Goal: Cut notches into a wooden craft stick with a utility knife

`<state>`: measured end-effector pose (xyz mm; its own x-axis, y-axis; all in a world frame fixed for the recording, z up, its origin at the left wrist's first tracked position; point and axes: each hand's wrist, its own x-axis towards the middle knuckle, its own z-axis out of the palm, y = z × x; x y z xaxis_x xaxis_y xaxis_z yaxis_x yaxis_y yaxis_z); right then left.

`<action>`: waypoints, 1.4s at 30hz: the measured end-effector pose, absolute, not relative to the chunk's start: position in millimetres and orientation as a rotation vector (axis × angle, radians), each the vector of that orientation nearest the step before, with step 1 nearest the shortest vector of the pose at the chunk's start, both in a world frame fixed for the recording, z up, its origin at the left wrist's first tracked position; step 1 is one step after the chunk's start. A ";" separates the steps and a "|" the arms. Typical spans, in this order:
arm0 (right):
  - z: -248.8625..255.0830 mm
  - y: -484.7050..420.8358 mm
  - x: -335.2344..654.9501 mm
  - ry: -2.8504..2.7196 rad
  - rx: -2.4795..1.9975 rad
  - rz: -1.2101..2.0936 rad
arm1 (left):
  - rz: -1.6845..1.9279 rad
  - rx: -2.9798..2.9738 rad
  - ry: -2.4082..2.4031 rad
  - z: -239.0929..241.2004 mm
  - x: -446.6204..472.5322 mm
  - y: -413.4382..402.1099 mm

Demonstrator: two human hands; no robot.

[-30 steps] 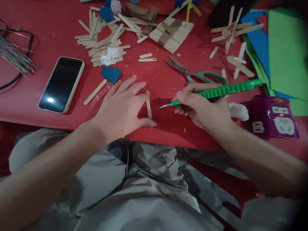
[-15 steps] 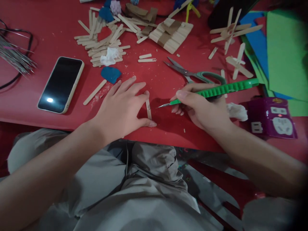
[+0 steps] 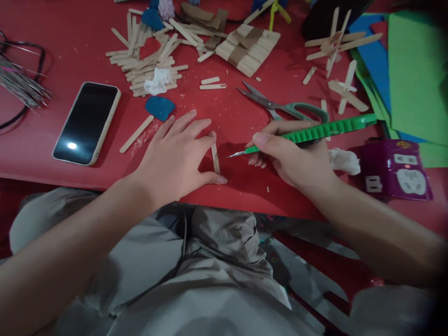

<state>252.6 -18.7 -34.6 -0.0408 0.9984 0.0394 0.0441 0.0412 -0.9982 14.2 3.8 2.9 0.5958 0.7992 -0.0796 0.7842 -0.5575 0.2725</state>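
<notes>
My left hand (image 3: 177, 154) lies over the table with its other fingers stretched out, while the index finger and thumb hold down the two ends of a short wooden craft stick (image 3: 215, 157). A dark line crosses the stick near its middle. In my right hand (image 3: 296, 156) is a green craft knife (image 3: 325, 129), gripped like a pen. Its blade tip points left, a little to the right of the stick and apart from it. Grey-green scissors (image 3: 269, 100) lie partly open just beyond the right hand.
Craft sticks (image 3: 150, 65) are heaped at the back, by a bundled pack (image 3: 248, 49). A phone (image 3: 87, 123) and metal wires (image 3: 23, 81) lie left. On the right are crossed sticks (image 3: 346, 91), coloured sheets (image 3: 416, 79), a crumpled tissue (image 3: 345, 161) and a purple power socket (image 3: 395, 170).
The view has shifted very slightly. Both hands, the stick and the knife keep nearly the same positions to one another.
</notes>
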 end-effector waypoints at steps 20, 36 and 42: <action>-31.7 -20.0 250.3 -1.193 -1.254 1.202 | -0.069 2.537 1.380 8.3 20.3 1.8; -34.0 -17.4 252.3 -1.191 -1.206 1.228 | -0.068 2.533 1.360 7.0 19.4 2.1; -35.1 -17.0 251.6 -1.240 -1.182 1.229 | -0.040 2.523 1.352 6.2 18.3 2.2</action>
